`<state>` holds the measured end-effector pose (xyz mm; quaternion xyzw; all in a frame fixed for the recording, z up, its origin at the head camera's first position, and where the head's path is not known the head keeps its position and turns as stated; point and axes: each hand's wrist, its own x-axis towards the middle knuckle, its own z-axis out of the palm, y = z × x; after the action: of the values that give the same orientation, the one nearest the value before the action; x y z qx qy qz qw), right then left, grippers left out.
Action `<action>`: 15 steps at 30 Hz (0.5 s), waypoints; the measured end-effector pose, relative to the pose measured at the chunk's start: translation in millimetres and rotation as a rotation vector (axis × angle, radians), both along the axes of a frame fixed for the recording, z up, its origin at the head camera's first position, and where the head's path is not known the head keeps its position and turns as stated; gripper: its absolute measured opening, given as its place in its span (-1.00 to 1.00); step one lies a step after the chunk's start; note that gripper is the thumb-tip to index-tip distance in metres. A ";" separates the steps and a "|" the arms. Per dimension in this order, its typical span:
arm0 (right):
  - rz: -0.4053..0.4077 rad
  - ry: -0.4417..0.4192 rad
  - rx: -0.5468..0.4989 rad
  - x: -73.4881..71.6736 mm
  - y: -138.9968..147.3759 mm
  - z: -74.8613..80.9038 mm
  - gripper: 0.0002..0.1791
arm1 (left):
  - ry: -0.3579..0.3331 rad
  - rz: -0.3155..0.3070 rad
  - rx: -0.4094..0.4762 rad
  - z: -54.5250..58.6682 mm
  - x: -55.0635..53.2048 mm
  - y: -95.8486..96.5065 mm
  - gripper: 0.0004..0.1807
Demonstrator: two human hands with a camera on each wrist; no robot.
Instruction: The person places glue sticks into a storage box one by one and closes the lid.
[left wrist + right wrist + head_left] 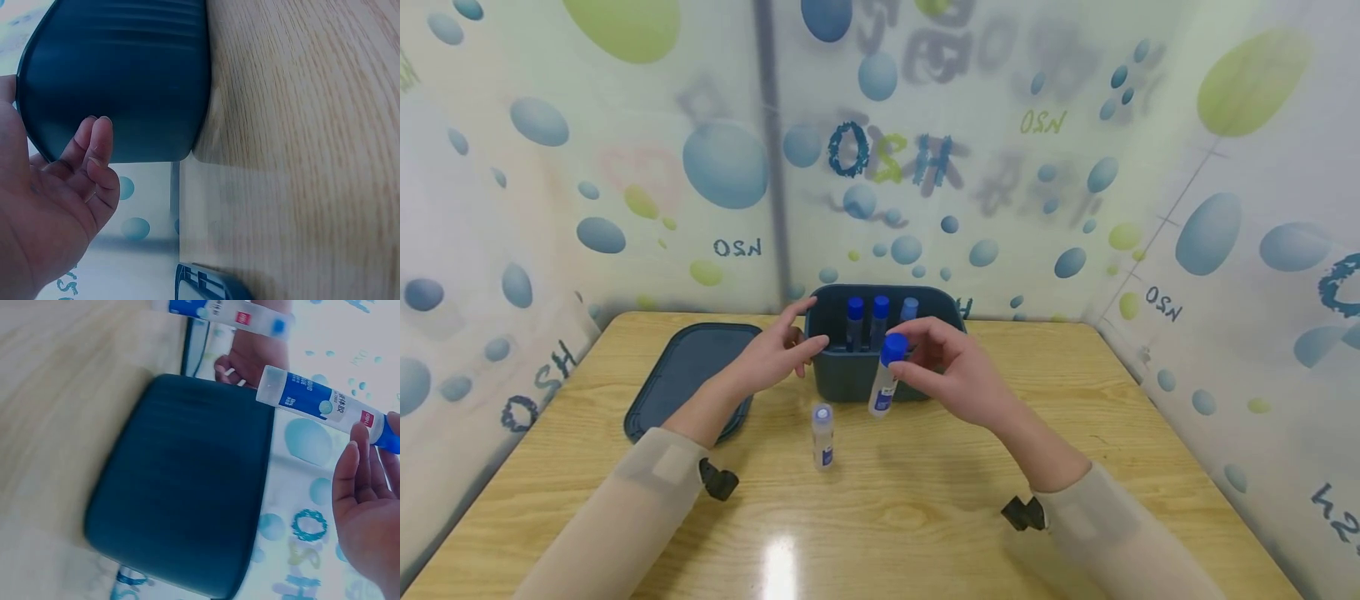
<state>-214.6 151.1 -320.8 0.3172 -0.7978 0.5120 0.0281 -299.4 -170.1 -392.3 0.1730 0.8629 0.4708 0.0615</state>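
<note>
My right hand (958, 375) pinches a liquid glue bottle (883, 392) at its blue cap, held tilted just in front of the dark blue bin (842, 379). In the right wrist view the bottle (319, 405) shows a blue and white label. My left hand (778, 354) rests at the bin's left end, with thumb and forefinger outstretched along the rim and the other fingers loosely bent beside the wall (137, 94). Inside the bin stand three more bottles, one with a blue cap (855, 310). Another glue bottle (823, 437), with a pale top, stands on the table before the bin.
A dark blue lid (688, 367) lies flat on the wooden table (910, 517), left of the bin and under the left forearm. Behind the table hangs a patterned curtain (887, 225), close to the bin's back.
</note>
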 end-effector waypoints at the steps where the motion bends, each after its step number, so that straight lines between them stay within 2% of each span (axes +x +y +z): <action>1: -0.002 0.002 -0.010 0.1 0.5 3.3 -0.62 | 0.000 0.001 0.000 -0.2 0.0 -0.3 -0.09; 9: -0.037 0.041 -0.087 -4.8 4.3 23.6 -0.60 | 0.005 0.001 0.000 -2.4 -0.5 -1.0 -0.09; 15: -0.112 0.078 -0.180 -15.0 9.8 34.7 -0.60 | 0.005 -0.002 0.008 -1.3 0.0 -0.5 -0.10</action>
<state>-229.6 160.8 -286.1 0.2880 -0.7634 0.5664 0.1162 -299.5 -170.6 -393.6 0.1754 0.8609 0.4739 0.0589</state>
